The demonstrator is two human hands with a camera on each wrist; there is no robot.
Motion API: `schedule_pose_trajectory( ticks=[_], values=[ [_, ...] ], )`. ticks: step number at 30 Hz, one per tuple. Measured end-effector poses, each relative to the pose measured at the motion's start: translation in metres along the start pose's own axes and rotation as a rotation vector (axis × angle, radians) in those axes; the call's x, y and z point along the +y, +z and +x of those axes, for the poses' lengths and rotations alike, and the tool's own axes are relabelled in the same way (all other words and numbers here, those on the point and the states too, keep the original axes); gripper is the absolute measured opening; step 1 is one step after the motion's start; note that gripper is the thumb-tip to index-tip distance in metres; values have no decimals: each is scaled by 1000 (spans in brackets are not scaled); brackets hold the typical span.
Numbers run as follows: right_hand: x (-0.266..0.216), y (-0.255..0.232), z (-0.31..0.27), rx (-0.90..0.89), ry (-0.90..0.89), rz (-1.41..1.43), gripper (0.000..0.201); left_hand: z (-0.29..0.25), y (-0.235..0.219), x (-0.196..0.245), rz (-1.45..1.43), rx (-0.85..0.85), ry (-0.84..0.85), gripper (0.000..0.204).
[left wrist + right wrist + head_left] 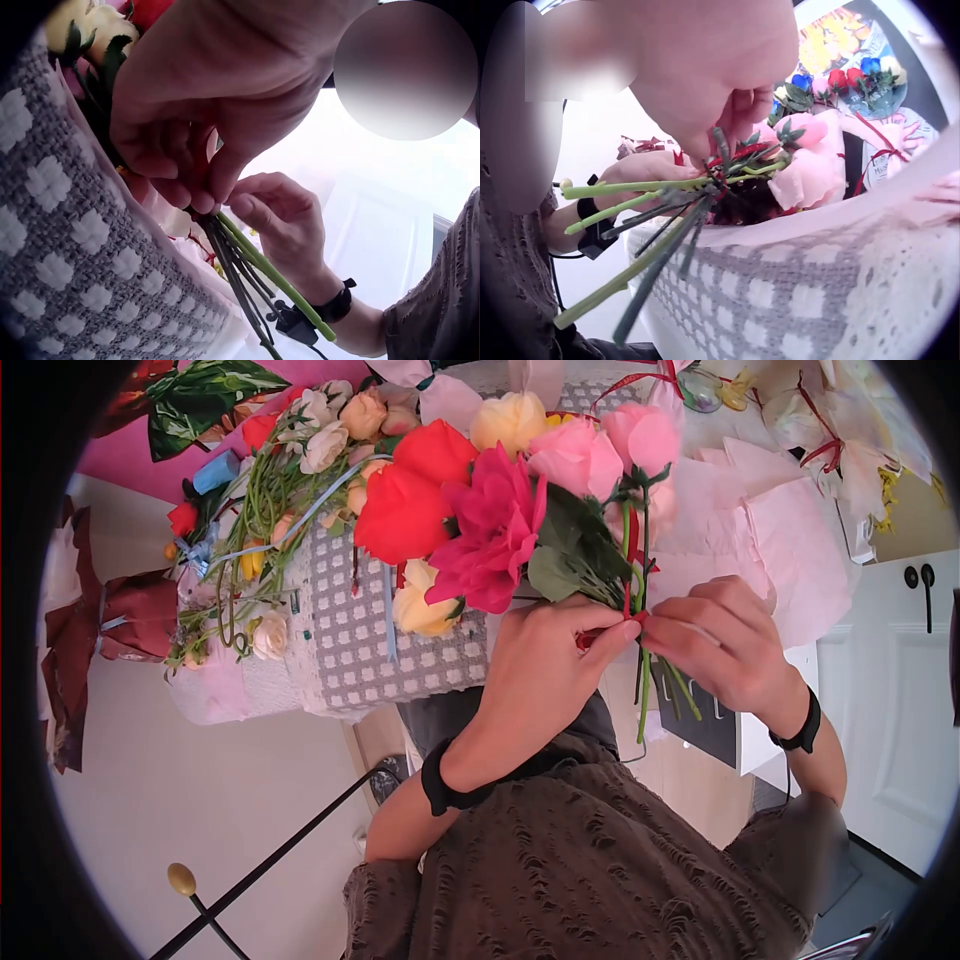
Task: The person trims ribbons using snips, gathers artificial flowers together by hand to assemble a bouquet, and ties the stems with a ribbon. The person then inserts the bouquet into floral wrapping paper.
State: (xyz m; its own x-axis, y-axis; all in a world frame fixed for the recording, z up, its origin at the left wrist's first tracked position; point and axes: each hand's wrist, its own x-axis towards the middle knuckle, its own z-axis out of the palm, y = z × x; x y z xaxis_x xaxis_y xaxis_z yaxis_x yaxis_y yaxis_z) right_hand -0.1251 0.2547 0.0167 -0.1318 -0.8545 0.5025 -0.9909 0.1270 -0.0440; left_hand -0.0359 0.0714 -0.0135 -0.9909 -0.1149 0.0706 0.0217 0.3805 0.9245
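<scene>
A bouquet of artificial flowers lies over the table edge, with a magenta bloom (490,535), a red bloom (415,495), pink roses (575,457) and pale yellow roses (425,600). Its green stems (645,695) point down toward the person's body. Around the stems runs a red ribbon (744,153). My left hand (545,660) pinches the ribbon between thumb and fingers at the binding point. From the other side, my right hand (725,645) has its curled fingertips on the ribbon, right beside the left thumb. The knot itself is mostly hidden by fingers.
A grey-and-white checked cloth (400,620) covers the table. Loose flowers with long stems (265,510) lie on the left, and pink wrapping paper (790,550) on the right. A dark red wrapped bundle (140,615) sits far left. White drawers (740,710) stand below right.
</scene>
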Motion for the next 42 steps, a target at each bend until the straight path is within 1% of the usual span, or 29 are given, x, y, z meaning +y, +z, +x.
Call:
schedule_pose_trajectory(
  ticks=[2,5,10,12,13,15,17,19,21,22,24,27,31,33,34,36,37,39,40,41,42],
  values=[
    [-1,4,0,-33,16,36,31,1,1,-3,-19,-6,-2,15],
    [-1,4,3,-44,28,16,34,2,0,-2,-25,-1,9,14],
    [6,4,7,-84,-19,19,34,3,-1,1,18,-20,-6,13],
    [8,2,8,-95,-27,29,35,1,6,-1,-19,66,54,14],
    [8,1,8,-113,-27,36,34,1,7,-2,-21,65,53,14],
    [9,2,7,-133,-25,45,34,0,9,-4,97,116,145,15],
    [12,5,5,-119,-66,20,31,-1,15,-10,100,139,171,14],
    [13,8,6,-125,-70,13,31,-2,16,-12,104,164,196,13],
    [12,10,7,-128,-74,5,31,-2,16,-12,199,255,304,12],
    [12,11,8,-136,-54,35,33,-2,17,-13,198,254,304,12],
    [12,13,8,-144,-34,65,35,-3,19,-18,254,387,410,13],
    [12,16,7,-160,11,124,38,-4,20,-22,242,406,441,16],
    [12,17,7,-133,39,144,33,-2,23,-22,181,446,436,17],
    [12,18,7,-122,44,152,31,-3,23,-27,219,392,455,17],
    [12,17,6,-111,60,162,29,-3,22,-26,219,391,456,17],
    [11,18,6,-101,77,170,27,-3,20,-22,270,325,398,14],
    [11,18,5,-67,88,161,27,-3,20,-20,268,324,398,14],
    [10,21,2,-33,101,150,27,-2,19,-16,179,286,274,9],
    [8,22,-2,22,131,160,26,-1,19,-14,178,284,276,9],
    [6,23,-5,77,160,170,26,-1,19,-13,165,266,235,8],
    [3,20,-5,77,161,170,26,-1,20,-12,152,248,194,8]
  ],
)
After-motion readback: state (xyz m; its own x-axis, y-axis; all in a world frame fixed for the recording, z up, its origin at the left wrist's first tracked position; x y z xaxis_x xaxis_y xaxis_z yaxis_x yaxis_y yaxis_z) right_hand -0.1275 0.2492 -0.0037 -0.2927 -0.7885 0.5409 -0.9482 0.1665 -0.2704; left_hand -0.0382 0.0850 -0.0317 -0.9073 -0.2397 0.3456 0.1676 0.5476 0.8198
